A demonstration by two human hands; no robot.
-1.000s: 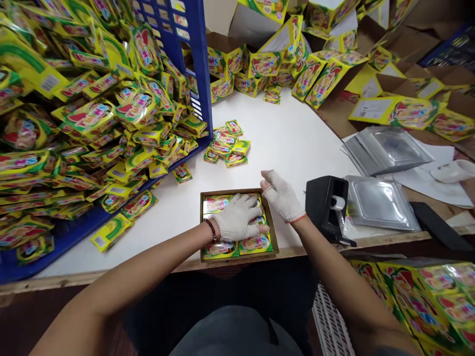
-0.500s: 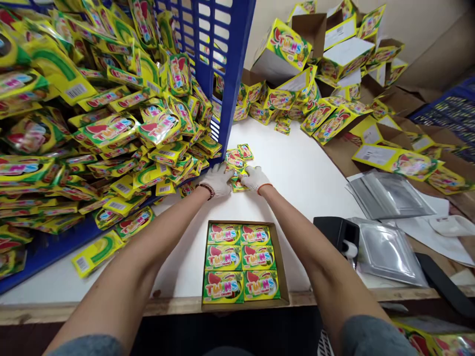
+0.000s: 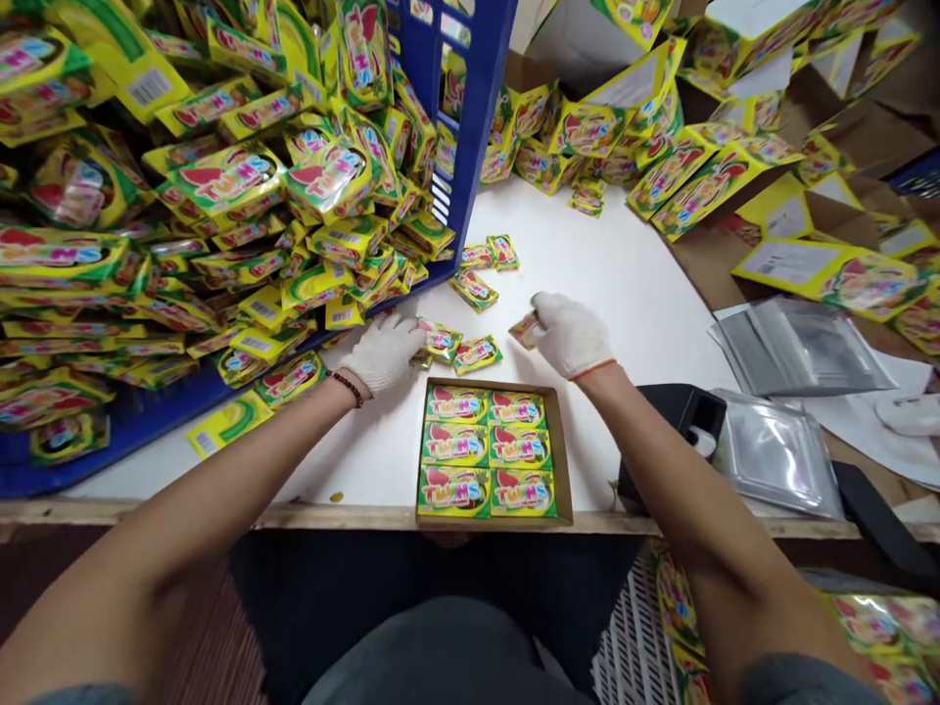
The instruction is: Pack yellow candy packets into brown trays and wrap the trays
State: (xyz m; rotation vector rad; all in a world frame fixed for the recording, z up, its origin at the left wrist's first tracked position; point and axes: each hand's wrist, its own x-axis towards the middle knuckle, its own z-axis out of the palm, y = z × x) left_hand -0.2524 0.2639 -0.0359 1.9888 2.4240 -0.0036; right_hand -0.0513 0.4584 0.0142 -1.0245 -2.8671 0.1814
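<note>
My left hand (image 3: 386, 352), in a white glove, has its fingers curled against small yellow-green TWINS packs (image 3: 442, 341) left of centre. One more small pack (image 3: 477, 354) lies flat just to their right. Between the fingertips of my right hand (image 3: 573, 335), also gloved, is a small TWINS pack (image 3: 524, 331) turned partly edge-on. Below both hands an open cardboard tray (image 3: 559, 460) sits at the table's front edge, with rows of larger TWINS boxes (image 3: 455, 444) lying face up in it.
A blue plastic crate (image 3: 481, 127) heaped with TWINS boxes (image 3: 227, 181) fills the left. More small packs (image 3: 474, 291) lie by its corner. Opened cartons (image 3: 705, 176) pile up at the back right. A black tape dispenser (image 3: 680, 416) and clear plastic sleeves (image 3: 778, 450) are at right.
My hands have come nearer and moved apart, the right one lifting a small pack away to the right. Small packs that were bunched together are now spread out. The view has tilted down.
</note>
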